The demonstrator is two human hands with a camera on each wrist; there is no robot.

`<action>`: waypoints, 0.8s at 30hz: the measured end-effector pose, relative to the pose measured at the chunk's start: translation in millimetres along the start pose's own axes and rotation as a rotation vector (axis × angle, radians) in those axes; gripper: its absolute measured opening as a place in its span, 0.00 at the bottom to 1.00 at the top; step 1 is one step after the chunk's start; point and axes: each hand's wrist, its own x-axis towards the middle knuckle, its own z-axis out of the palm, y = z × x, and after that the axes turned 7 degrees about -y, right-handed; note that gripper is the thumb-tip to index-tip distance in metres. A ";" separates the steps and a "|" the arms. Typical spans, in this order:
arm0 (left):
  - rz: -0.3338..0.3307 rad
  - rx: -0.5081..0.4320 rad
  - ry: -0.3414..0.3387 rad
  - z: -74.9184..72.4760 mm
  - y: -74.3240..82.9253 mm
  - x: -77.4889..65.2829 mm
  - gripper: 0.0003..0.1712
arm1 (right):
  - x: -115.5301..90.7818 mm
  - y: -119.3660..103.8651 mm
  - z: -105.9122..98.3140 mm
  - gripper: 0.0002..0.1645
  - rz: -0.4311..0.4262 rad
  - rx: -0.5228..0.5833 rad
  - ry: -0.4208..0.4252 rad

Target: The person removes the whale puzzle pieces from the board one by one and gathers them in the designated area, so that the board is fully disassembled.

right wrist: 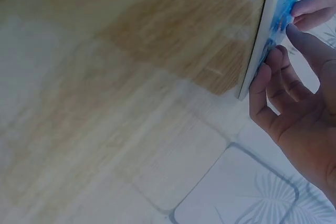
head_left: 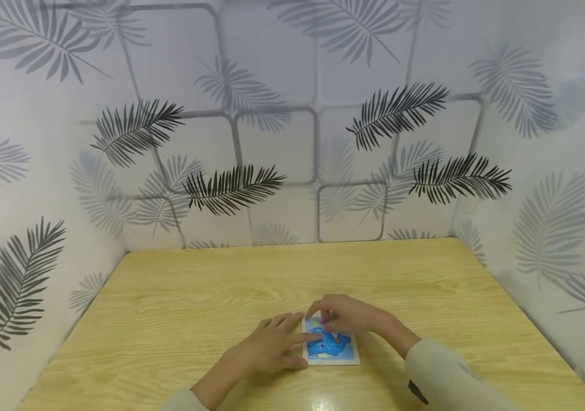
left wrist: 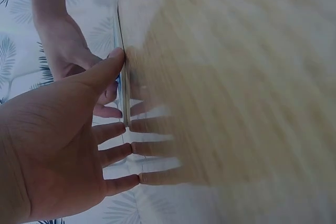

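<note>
A small square picture puzzle, white-edged with a blue whale on a light blue ground, lies flat on the table. My left hand is at its left side with fingers extended. Its index finger reaches onto the whale, its thumb touches the near left corner, and the other fingertips rest on the table. From the far side, my right hand bends over the puzzle. In the right wrist view, the right hand's bent fingers and thumb touch the puzzle board. Whether they pinch a loose piece is hidden.
The glossy wood-patterned table reaches back to a pale wall covering with leaf prints and grey rounded squares. More leaf-printed covering stands along both sides. A light sleeve covers the right forearm.
</note>
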 end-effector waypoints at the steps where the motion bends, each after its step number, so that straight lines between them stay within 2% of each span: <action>1: -0.001 0.000 -0.005 -0.2 0.2 -0.4 0.33 | 1.8 -0.3 0.2 0.20 0.000 -0.009 -0.005; 7: 0.006 0.020 -0.031 -3.4 -0.4 -2.7 0.33 | 9.8 -1.7 -1.9 0.15 -0.006 -0.059 -0.014; 13: 0.001 0.032 -0.049 -10.3 -0.7 -4.7 0.33 | 14.7 0.8 -6.0 0.17 0.021 -0.110 -0.029; 19: 0.001 -0.017 -0.093 -14.1 -3.7 -5.4 0.34 | 14.2 0.5 -7.3 0.18 0.006 -0.108 -0.036; 24: 0.006 -0.013 -0.112 -13.0 -2.2 -3.8 0.34 | 10.5 0.4 -5.0 0.18 0.019 -0.100 -0.063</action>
